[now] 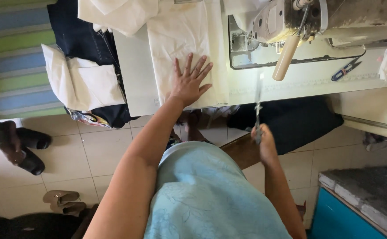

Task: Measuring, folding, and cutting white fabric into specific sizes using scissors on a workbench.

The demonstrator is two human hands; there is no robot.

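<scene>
**Inspector:** Report the left hand.

**Assistant:** Fully open, fingers spread, palm flat on a cream cloth lying on the white table. It grips nothing; it only presses the cloth near the table's front edge.

**Inspector:** And the right hand?

**Assistant:** Closed in a fist around a slim, blurred metal tool, held upright below the table edge, over the floor. Whether it is scissors, I cannot tell.

**Inspector:** Surroundings?

**Assistant:** A sewing machine stands to the right of the cloth, with small blue-handled snips on the table beside it. Folded white fabric rests on dark cloth at the left. Black sandals lie on the tiled floor.
</scene>
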